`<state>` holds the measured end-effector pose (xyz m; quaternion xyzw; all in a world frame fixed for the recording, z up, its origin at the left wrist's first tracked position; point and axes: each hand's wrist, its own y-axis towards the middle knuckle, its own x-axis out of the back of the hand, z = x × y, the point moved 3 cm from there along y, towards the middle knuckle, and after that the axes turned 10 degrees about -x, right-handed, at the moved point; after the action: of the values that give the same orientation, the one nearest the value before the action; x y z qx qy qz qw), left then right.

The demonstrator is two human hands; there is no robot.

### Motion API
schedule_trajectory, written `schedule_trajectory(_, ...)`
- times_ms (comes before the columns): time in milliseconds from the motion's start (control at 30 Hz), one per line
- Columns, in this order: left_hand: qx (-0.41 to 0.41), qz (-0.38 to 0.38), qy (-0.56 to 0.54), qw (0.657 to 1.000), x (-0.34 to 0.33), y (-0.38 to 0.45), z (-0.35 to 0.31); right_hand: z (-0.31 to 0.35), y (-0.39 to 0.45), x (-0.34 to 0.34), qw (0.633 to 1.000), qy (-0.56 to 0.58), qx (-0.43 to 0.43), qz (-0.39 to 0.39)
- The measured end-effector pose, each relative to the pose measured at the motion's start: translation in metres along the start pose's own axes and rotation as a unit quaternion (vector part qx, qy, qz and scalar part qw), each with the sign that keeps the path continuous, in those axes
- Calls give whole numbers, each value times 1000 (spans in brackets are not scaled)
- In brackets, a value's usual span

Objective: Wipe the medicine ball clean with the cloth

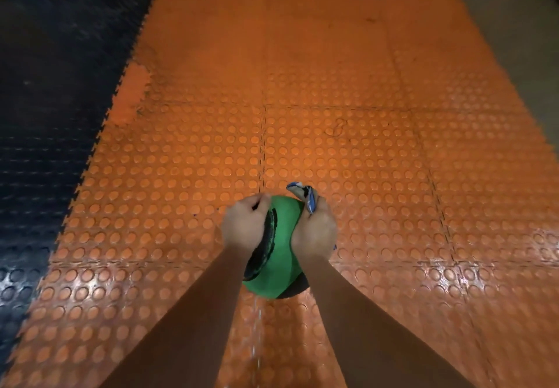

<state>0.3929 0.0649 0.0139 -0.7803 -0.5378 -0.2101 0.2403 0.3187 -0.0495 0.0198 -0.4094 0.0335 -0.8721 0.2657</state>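
Orange studded mat (332, 145): one medicine ball (281, 254), one cloth (304, 195), two hands (281, 228)

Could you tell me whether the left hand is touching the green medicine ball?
Touching: the head view shows the left hand curled over the round green medicine ball's upper left side, with no gap.

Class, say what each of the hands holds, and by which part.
The right hand grips the bunched cloth against the medicine ball's right side. The left hand holds the ball's left side.
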Motion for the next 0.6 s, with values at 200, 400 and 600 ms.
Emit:
schedule_trajectory(200,-50,49,97,993,2,0,-15,2,1,8,998,36,-32,31)
schedule_trajectory(400,-162,61,202,964,5,-1,-30,-27,25,53,995,-65,13,-80)
schedule_trajectory(600,-212,41,228,949,23,-17,-29,-68,4,36,899,-395,172,-73)
